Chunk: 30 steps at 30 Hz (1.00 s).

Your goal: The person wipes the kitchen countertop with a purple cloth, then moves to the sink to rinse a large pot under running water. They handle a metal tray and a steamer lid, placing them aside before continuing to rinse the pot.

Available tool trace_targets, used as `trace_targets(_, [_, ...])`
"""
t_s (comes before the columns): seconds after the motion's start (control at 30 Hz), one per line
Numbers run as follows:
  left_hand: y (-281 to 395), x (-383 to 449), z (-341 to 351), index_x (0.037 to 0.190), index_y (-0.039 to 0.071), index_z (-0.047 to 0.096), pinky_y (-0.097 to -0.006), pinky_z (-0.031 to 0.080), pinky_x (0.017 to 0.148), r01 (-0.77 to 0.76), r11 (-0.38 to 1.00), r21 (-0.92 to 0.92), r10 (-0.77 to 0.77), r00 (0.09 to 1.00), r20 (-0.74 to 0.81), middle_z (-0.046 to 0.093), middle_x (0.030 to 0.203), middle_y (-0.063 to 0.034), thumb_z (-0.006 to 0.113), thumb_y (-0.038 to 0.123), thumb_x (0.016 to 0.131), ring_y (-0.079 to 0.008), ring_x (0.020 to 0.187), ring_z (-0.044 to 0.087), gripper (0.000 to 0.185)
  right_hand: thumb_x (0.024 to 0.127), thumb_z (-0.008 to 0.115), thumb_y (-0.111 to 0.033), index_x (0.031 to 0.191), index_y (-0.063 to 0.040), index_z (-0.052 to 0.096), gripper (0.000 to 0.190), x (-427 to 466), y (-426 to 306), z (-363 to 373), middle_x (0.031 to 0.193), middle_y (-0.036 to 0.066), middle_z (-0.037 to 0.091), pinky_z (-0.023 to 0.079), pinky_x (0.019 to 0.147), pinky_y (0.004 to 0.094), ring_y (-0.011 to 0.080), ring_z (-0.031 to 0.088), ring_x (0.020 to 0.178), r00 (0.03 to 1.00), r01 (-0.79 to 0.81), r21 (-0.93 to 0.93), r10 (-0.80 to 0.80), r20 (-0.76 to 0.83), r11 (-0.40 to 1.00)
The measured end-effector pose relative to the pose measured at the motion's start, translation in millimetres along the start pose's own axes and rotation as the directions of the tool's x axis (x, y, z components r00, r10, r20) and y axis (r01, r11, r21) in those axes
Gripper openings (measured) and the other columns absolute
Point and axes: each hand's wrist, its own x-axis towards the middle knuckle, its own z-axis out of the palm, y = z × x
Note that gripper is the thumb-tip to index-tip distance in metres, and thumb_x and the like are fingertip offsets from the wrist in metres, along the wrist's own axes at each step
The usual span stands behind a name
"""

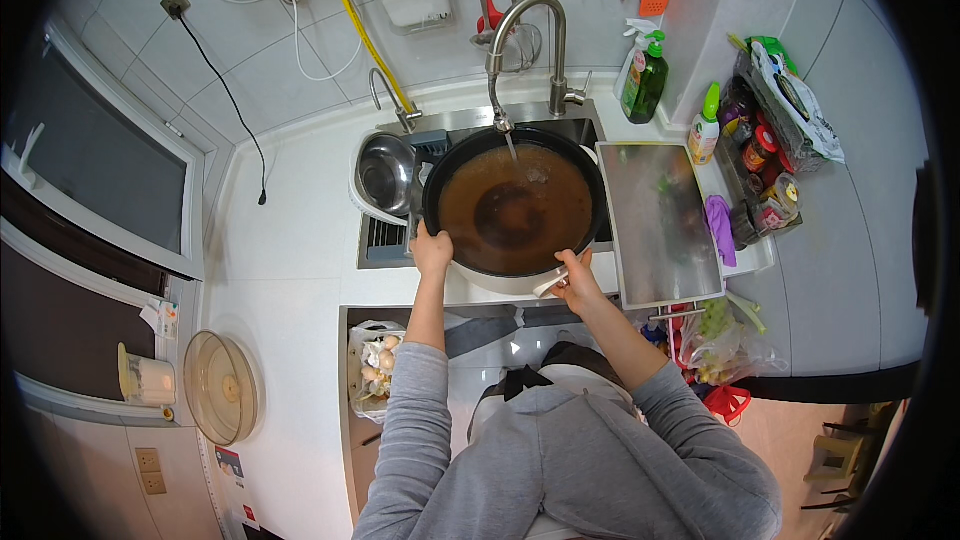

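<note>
A wide pot (480, 240) with a black inside and pale outside sits over the sink (577, 109), holding murky brown liquid (555, 199). From the gooseneck faucet (559, 52), a thin stream of water runs into it. My left hand (433, 249) grips the pot's left front rim, thumb on top. At the right front, my right hand (579, 281) holds the rim beside a pale handle (551, 283); its hidden fingers leave the exact grip unclear.
Left of the pot rests a steel bowl (385, 172). A metal tray or board (660, 225) lies close on the right. Bottles (646, 82) stand behind it, near a purple cloth (720, 229). An amber clear bowl (221, 388) is on the left counter.
</note>
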Motion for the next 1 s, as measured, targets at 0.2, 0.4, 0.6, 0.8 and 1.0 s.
trace_targets(0.2, [-2.5, 2.9, 0.3, 0.132, 0.017, 0.048, -0.0426, 0.041, 0.097, 0.018, 1.000, -0.006, -0.018, 1.000, 0.013, 0.055, 0.114, -0.0289, 0.051, 0.022, 0.077, -0.0413, 0.110, 0.050, 0.056, 0.081, 0.060, -0.022, 0.141, -0.029, 0.008, 0.079, 0.3, 0.4, -0.4, 0.130, 0.014, 0.035, 0.046, 0.086, 0.0527, 0.0283, 0.049, 0.108, 1.000, 0.001, -0.003, -0.001, 0.015, 1.000])
trace_targets(0.4, [-0.5, 2.3, 0.3, 0.133, 0.017, 0.047, -0.0424, 0.041, 0.097, 0.020, 1.000, 0.013, -0.021, 1.000, 0.014, 0.055, 0.114, -0.0287, 0.051, 0.022, 0.077, -0.0411, 0.110, 0.050, 0.056, 0.081, 0.061, -0.023, 0.140, -0.029, 0.010, 0.078, -6.2, -3.5, 3.0, 0.133, 0.013, 0.034, 0.045, 0.088, 0.0532, 0.0298, 0.047, 0.112, 1.000, 0.006, -0.010, -0.005, 0.009, 1.000])
trace_targets(0.6, [1.0, 1.4, 0.1, 0.133, 0.017, 0.047, -0.0422, 0.041, 0.098, 0.029, 1.000, 0.007, -0.029, 1.000, 0.009, 0.055, 0.115, -0.0287, 0.051, 0.023, 0.077, -0.0410, 0.111, 0.050, 0.057, 0.082, 0.061, -0.023, 0.141, -0.029, 0.009, 0.079, -4.9, -2.8, 2.4, 0.134, 0.014, 0.033, 0.045, 0.088, 0.0533, 0.0303, 0.047, 0.113, 1.000, 0.013, -0.017, -0.013, 0.008, 1.000])
trace_targets(0.8, [1.6, 2.3, -0.8, 0.134, 0.017, 0.047, -0.0417, 0.040, 0.098, 0.036, 0.999, 0.001, -0.036, 0.999, 0.016, 0.056, 0.115, -0.0286, 0.051, 0.023, 0.077, -0.0411, 0.112, 0.049, 0.058, 0.082, 0.060, -0.024, 0.142, -0.029, 0.006, 0.081, -2.2, -3.3, 1.0, 0.134, 0.014, 0.034, 0.045, 0.088, 0.0528, 0.0296, 0.047, 0.113, 1.000, -0.013, -0.009, 0.013, 0.011, 1.000])
trace_targets(1.0, [6.1, 1.8, -2.3, 0.133, 0.016, 0.048, -0.0420, 0.041, 0.097, 0.024, 0.999, 0.026, -0.024, 1.000, 0.012, 0.056, 0.114, -0.0293, 0.051, 0.022, 0.076, -0.0420, 0.111, 0.049, 0.057, 0.082, 0.061, -0.024, 0.142, -0.030, 0.005, 0.083, 0.0, -4.1, 2.4, 0.134, 0.013, 0.034, 0.045, 0.087, 0.0536, 0.0300, 0.048, 0.112, 1.000, -0.028, 0.003, 0.028, -0.009, 1.000])
